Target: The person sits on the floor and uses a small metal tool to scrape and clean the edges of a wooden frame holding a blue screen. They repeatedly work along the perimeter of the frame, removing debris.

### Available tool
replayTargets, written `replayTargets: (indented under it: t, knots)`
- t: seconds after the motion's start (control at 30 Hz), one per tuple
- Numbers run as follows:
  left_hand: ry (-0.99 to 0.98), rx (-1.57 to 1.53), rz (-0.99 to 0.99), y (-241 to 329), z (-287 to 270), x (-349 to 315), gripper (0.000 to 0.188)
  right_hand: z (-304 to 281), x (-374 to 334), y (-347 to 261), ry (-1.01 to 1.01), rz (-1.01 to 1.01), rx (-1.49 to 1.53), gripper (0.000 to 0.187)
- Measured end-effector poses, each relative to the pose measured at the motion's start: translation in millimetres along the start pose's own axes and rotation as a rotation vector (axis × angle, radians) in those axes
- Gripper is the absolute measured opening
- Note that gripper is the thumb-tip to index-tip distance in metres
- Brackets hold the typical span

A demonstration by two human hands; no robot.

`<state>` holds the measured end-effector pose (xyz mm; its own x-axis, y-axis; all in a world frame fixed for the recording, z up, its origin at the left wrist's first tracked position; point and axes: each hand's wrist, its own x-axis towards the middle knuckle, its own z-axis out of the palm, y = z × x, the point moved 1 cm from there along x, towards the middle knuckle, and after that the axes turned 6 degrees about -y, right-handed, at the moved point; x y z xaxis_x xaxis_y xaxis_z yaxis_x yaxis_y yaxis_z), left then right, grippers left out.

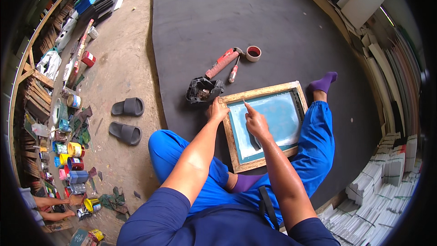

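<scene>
A wooden screen-printing frame (235, 151) with blue-green mesh (277, 114) lies tilted across my lap and the dark mat. White residue lines the mesh's edges. My left hand (217, 110) is closed on the frame's upper left corner. Over the mesh, my right hand (256, 124) grips a knife-like tool with a dark handle (254, 142), its index finger stretched along it. The tool's tip touches or nearly touches the inner edge of the frame's far bar; its exact kind is partly hidden by my fingers. Just beyond my left hand sits a black plastic bag (204, 89) with scraps inside.
Past the frame lie a red hammer-like tool (223, 64), a screwdriver (234, 72) and a tape roll (253, 53). Black sandals (127, 107) rest on the concrete floor. Paint cans (75, 149) line the left, where another person's hands (59, 208) show. Stacked white sheets (387, 187) stand right.
</scene>
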<state>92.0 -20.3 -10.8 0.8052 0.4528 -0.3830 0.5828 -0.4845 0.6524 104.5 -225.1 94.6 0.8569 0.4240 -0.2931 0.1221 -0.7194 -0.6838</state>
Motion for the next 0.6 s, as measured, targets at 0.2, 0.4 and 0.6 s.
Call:
replayTargets:
  t: [0.2,0.4,0.6]
  knots:
    - [0.009,0.002,-0.038,3,3,-1,0.094,4,15,-21,-0.053,0.043,-0.019,0.047]
    - [-0.014,-0.109,-0.024,8,13,-35,0.093,27,19,3,-0.021,0.011,0.055,0.043]
    - [-0.105,-0.287,0.096,-9,2,-26,0.085,50,11,9,0.005,0.014,-0.007,0.043]
